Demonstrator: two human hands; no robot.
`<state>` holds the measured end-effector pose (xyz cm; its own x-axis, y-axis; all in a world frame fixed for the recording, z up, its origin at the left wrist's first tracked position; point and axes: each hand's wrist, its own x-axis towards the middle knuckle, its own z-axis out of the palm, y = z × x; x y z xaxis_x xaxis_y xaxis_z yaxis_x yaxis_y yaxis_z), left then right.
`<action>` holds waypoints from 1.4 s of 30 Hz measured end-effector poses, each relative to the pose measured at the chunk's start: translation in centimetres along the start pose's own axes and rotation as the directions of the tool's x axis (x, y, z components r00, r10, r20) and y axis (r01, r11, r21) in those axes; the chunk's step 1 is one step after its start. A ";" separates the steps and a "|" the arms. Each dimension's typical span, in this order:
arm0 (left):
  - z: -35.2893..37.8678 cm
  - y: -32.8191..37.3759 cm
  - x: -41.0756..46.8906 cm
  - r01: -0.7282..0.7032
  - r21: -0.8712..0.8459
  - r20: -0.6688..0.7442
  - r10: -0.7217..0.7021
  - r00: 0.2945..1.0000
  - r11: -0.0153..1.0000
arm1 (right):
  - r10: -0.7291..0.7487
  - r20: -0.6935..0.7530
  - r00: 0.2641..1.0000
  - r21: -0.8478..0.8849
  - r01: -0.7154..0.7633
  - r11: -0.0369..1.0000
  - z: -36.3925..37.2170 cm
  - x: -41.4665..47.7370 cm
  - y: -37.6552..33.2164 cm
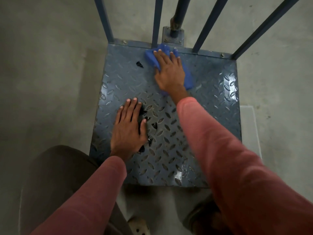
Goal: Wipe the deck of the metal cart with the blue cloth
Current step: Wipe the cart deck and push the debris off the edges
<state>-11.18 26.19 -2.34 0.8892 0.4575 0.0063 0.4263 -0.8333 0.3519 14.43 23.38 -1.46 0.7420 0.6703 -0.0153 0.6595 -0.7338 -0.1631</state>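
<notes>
Right sleeve point(228, 158) nearest; blue cloth point(188, 80) lies bunched at far edge of deck point(211, 107), under right hand point(170, 73), fingers straight and spread, pressing it down; cloth looks soft, light, limp, best driven by palm pressure mid-cloth; left hand point(128, 128) flat on deck, fingers straight, beside black shards point(154, 125); cart uprights point(210, 22) behind; no readable writing.

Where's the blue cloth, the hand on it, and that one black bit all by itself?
Cloth point(150, 57): head view, its bare left corner.
Right hand point(169, 72): head view, back of the hand.
Black bit point(139, 64): head view, its middle.
</notes>
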 end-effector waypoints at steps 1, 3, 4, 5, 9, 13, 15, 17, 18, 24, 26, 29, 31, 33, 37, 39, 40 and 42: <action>0.0 -0.1 0.0 -0.002 -0.004 0.000 0.002 1.000 1.000 | -0.003 -0.008 1.000 -0.028 0.003 1.000 -0.4 -0.3 1.6; -0.1 -0.2 -0.1 -0.005 -0.004 0.000 0.005 1.000 1.000 | 0.095 -0.048 0.994 -0.041 -0.097 0.994 -0.6 -1.3 5.4; 0.0 -0.2 -0.2 -0.007 -0.002 0.000 0.007 1.000 1.000 | 0.168 -0.083 0.982 -0.032 -0.171 0.985 -0.6 -2.0 7.4; 0.0 -0.1 -0.2 -0.009 0.002 0.001 0.009 1.000 1.000 | 0.238 -0.109 0.965 -0.015 -0.241 0.970 -0.7 -2.8 9.1; 0.2 0.1 -0.1 -0.002 0.034 -0.003 0.002 1.000 0.999 | 0.398 -0.100 0.912 0.007 -0.400 0.917 -0.5 -2.7 9.8; 0.2 0.3 -0.1 0.007 0.040 -0.008 -0.007 1.000 0.999 | 0.274 -0.016 0.962 -0.029 -0.275 0.961 -0.1 0.0 2.0; 0.2 0.2 0.0 0.003 0.041 -0.012 -0.003 1.000 0.999 | 0.263 -0.008 0.965 0.008 -0.263 0.965 0.2 0.4 -0.8; 0.2 0.1 -0.1 -0.002 0.034 -0.024 0.003 1.000 0.999 | 0.226 -0.018 0.974 0.030 -0.225 0.974 0.1 0.0 -0.4; 0.2 0.0 -0.1 -0.008 0.027 -0.026 0.009 1.000 1.000 | 0.180 -0.017 0.984 0.025 -0.180 0.983 -0.1 -0.4 0.7; 0.0 0.0 -0.2 -0.025 0.009 -0.023 0.025 0.999 1.000 | 0.273 -0.110 0.956 -0.101 -0.284 0.954 0.0 -2.8 12.8; 0.1 0.0 -0.2 -0.022 0.044 -0.017 0.023 1.000 0.999 | 0.365 -0.116 0.924 -0.060 -0.373 0.926 0.0 -3.2 13.3; 0.2 0.2 -0.2 -0.018 0.055 -0.021 0.019 1.000 0.998 | 0.381 -0.105 0.919 0.002 -0.383 0.924 -1.3 -2.8 8.0; 0.3 0.3 -0.1 -0.017 0.047 -0.032 0.018 0.999 0.999 | 0.235 -0.048 0.971 -0.017 -0.236 0.972 -1.8 -2.1 2.8; 0.4 0.1 0.0 -0.017 0.035 -0.044 0.019 0.999 0.999 | 0.079 0.029 0.996 -0.026 -0.079 0.997 -1.0 -1.7 -2.2; 0.3 0.0 -0.2 -0.023 0.010 -0.052 0.023 0.998 1.000 | -0.062 0.089 0.994 0.062 0.057 0.996 0.7 -1.5 -3.1; 0.2 -0.1 -0.1 -0.027 -0.007 -0.054 0.027 0.998 1.000 | -0.191 0.088 0.978 0.084 0.184 0.979 -0.5 -1.6 0.3; 0.2 -0.1 -0.1 -0.028 -0.011 -0.057 0.027 0.998 1.000 | -0.239 0.091 0.967 0.080 0.232 0.969 -1.0 -1.6 2.3; 0.2 -0.1 -0.1 -0.026 -0.013 -0.046 0.025 0.999 1.000 | -0.203 0.077 0.976 0.054 0.199 0.978 -1.8 -2.3 6.0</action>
<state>-11.33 26.15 -2.56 0.8910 0.4503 0.0580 0.4013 -0.8408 0.3634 16.86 17.24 -0.59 0.5809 0.8119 -0.0582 0.7868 -0.5783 -0.2157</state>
